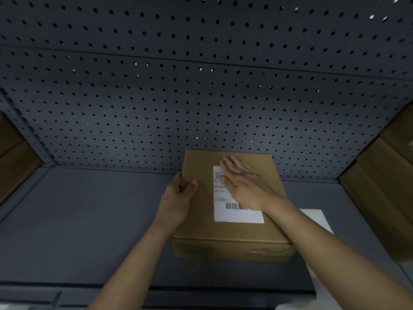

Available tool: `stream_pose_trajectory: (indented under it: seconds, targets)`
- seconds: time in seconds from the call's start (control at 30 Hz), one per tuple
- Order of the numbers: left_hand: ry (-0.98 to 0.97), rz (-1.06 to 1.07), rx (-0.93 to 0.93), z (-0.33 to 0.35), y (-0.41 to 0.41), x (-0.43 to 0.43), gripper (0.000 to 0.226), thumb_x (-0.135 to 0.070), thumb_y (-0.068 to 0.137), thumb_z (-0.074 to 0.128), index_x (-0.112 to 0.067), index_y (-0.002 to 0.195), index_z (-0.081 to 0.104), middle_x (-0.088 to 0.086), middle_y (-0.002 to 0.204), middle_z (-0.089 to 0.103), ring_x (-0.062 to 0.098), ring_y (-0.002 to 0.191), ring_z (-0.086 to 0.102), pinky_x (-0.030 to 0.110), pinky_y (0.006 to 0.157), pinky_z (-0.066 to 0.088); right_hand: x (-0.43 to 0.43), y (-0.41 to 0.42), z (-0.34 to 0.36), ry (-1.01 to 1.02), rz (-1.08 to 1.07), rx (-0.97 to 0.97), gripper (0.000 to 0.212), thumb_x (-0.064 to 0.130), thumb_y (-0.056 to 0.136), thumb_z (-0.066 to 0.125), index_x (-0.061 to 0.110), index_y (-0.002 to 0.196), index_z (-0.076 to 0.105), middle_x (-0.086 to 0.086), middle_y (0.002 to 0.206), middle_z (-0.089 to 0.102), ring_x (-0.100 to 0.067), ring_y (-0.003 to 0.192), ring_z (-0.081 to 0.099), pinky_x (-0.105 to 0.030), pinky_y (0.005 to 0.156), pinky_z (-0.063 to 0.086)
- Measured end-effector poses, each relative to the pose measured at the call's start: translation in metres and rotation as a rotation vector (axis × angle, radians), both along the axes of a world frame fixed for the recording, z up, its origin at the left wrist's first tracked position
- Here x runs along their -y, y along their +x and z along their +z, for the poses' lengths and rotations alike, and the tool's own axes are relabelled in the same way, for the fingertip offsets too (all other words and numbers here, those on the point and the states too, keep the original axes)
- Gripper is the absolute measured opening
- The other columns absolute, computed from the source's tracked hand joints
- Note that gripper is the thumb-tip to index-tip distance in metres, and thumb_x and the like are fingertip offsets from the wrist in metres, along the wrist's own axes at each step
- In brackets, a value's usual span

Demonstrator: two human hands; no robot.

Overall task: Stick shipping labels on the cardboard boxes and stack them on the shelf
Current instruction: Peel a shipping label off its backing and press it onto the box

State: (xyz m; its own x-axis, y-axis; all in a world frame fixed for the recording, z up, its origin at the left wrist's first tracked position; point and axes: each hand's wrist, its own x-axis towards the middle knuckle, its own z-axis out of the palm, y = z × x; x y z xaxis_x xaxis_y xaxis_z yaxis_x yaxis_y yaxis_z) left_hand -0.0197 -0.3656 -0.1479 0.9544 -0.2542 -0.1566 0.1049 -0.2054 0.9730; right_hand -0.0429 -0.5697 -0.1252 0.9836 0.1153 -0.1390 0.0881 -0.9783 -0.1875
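A brown cardboard box (201, 224) lies flat on the dark grey work surface (89, 220), its far end against the pegboard. A white shipping label (237, 214) with a barcode is on the box top. My left hand (178, 198) grips the box's left edge, thumb on top. My right hand (243, 184) lies flat, fingers spread, on the upper part of the label and covers it partly.
A dark perforated pegboard (201, 97) rises behind the surface. More cardboard boxes stand at the right (384, 186) and the left edge (15, 157). A white sheet (317, 220) lies on the surface to the right of the box.
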Motion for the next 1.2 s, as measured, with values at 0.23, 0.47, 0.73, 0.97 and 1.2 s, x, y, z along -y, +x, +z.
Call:
stream_pose_trajectory:
  seconds: [0.23, 0.47, 0.73, 0.97, 1.2]
  targets:
    - [0.041, 0.015, 0.000, -0.001, 0.003, 0.000, 0.031, -0.035, 0.097, 0.057, -0.027, 0.127, 0.060, -0.008, 0.108, 0.072, 0.014, 0.099, 0.068, 0.039, 0.094, 0.052, -0.042, -0.044, 0.002, -0.025, 0.101, 0.026, 0.060, 0.044, 0.106, 0.012, 0.018, 0.156, -0.008, 0.006, 0.162, -0.017, -0.012, 0.146, -0.027, -0.031, 0.120, -0.016]
    - [0.036, 0.002, -0.009, 0.000, 0.003, 0.000, 0.031, -0.038, 0.098, 0.056, -0.029, 0.127, 0.059, -0.008, 0.109, 0.071, 0.014, 0.099, 0.069, 0.042, 0.095, 0.053, -0.021, -0.059, 0.002, 0.010, -0.005, -0.004, 0.062, 0.052, 0.104, 0.009, 0.022, 0.155, -0.011, 0.008, 0.161, -0.019, -0.005, 0.146, -0.023, -0.028, 0.123, -0.008]
    - [0.052, 0.007, -0.011, 0.006, 0.000, 0.000, 0.037, -0.039, 0.098, 0.055, -0.030, 0.134, 0.053, -0.005, 0.117, 0.068, 0.016, 0.102, 0.066, 0.037, 0.095, 0.052, 0.005, -0.047, 0.001, 0.012, -0.152, 0.061, 0.065, 0.050, 0.105, 0.014, 0.015, 0.158, 0.002, 0.001, 0.165, -0.002, -0.010, 0.151, -0.010, -0.022, 0.117, -0.009]
    - [0.136, 0.056, -0.013, 0.016, -0.004, -0.002, 0.068, -0.044, 0.098, 0.051, -0.019, 0.155, 0.023, 0.000, 0.146, 0.048, 0.025, 0.132, 0.049, 0.038, 0.111, 0.037, 0.021, -0.084, 0.014, 0.300, -0.327, 0.348, 0.054, 0.036, 0.105, 0.039, 0.010, 0.152, 0.032, -0.002, 0.159, 0.030, -0.017, 0.150, 0.017, -0.021, 0.118, 0.003]
    - [0.130, 0.110, 0.039, 0.024, -0.047, -0.023, 0.061, -0.033, 0.100, 0.053, -0.015, 0.153, 0.031, -0.002, 0.153, 0.041, 0.013, 0.137, 0.040, 0.021, 0.101, 0.028, 0.039, -0.144, 0.003, 0.714, -0.636, 0.275, 0.051, 0.037, 0.101, 0.048, 0.018, 0.148, 0.041, 0.001, 0.135, 0.058, -0.014, 0.123, 0.054, -0.021, 0.093, 0.039]
